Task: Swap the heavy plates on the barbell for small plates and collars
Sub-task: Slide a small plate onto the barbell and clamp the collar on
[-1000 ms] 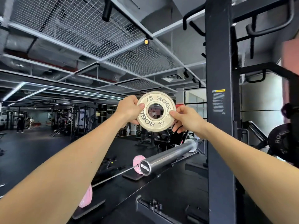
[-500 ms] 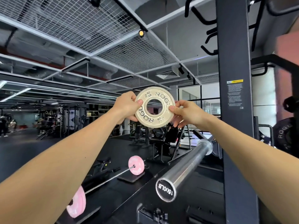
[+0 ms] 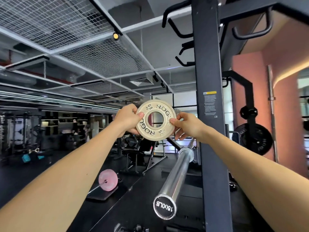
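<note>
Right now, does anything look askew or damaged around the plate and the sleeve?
Nothing stands out. Both hands, left and right, hold the small plate upright, above the bare sleeve.

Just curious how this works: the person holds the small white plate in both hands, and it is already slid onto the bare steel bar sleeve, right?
Not quite. The head view shows both hands, left hand and right hand, holding the small white plate, but it is up in the air above the bare bar sleeve, not on it.

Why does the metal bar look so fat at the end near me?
In the head view, the wide-angle lens stretches whatever is close, so the barbell sleeve balloons toward its end cap; the small plate stays sharp and readable; the rack upright leans, and the far gym is dim.
</note>
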Motion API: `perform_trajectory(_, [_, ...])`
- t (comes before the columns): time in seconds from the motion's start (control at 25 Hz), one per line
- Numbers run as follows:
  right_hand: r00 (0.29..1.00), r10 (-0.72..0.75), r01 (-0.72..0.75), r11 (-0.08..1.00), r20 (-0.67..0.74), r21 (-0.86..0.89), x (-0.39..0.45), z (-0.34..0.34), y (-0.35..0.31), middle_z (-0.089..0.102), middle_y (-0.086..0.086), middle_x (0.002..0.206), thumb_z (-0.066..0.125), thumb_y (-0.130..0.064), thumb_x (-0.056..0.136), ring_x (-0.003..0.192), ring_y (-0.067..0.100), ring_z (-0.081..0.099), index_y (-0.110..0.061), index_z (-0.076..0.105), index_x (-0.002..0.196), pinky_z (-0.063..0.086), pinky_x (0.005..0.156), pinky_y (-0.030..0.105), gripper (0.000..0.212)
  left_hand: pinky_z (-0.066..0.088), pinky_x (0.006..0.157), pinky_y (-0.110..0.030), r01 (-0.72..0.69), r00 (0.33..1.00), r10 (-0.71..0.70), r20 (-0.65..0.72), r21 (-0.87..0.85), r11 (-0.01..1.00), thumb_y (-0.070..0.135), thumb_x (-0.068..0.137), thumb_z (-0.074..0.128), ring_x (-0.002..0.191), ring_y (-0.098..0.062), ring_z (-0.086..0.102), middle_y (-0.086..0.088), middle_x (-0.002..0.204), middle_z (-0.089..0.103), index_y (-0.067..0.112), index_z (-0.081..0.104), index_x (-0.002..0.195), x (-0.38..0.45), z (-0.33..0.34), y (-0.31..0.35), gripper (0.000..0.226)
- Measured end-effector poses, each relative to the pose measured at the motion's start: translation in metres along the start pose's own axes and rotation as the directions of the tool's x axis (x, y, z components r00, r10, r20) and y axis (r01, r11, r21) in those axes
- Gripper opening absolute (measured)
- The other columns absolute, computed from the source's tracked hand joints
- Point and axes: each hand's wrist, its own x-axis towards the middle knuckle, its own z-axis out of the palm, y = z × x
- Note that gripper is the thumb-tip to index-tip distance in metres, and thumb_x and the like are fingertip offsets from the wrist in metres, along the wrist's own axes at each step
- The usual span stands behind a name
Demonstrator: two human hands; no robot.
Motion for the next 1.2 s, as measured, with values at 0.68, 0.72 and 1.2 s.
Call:
perform_trajectory(0.68, [0.96,0.172,-0.202,0.972,-0.223,-0.122,-0.161,0.05,-0.067,0.066,0.011,0.07,0.055,-0.026,0.098,0.049,0.02,0.062,-0.011,0.049,0.089,0.054,0.055,0.034,0.019,0.061,0.057,-0.042,-0.027,0.962,0.085,0.261,-0.219,0.975,0.023,0.096,0.056,0.074,-0.028,0.073,-0.014,0.101,0.066,0.001,0.05,0.102,-0.115,-0.044,-0.017,0.024])
perform_trajectory(0.72, [0.957,0.183,-0.215,0.969,-0.226,-0.124,-0.171,0.054,-0.067,0.067,0.01,0.069,0.055,-0.026,0.098,0.049,0.019,0.062,-0.011,0.049,0.089,0.055,0.055,0.035,0.019,0.061,0.058,-0.042,-0.019,0.958,0.083,0.276,-0.226,0.974,0.023,0.096,0.056,0.073,-0.029,0.073,-0.014,0.1,0.066,0.001,0.05,0.101,-0.125,-0.044,-0.021,0.023])
perform_trajectory(1.2, [0.907,0.328,-0.37,0.92,-0.263,-0.129,-0.221,0.091,-0.023,0.068,0.019,0.086,0.055,-0.031,0.097,0.051,0.019,0.063,-0.007,0.051,0.104,0.058,0.056,0.034,0.025,0.061,0.055,-0.035,0.055,0.924,0.019,0.382,-0.181,0.982,0.024,0.097,0.055,0.072,-0.025,0.073,-0.013,0.096,0.067,0.011,0.046,0.084,-0.177,-0.023,-0.068,0.02])
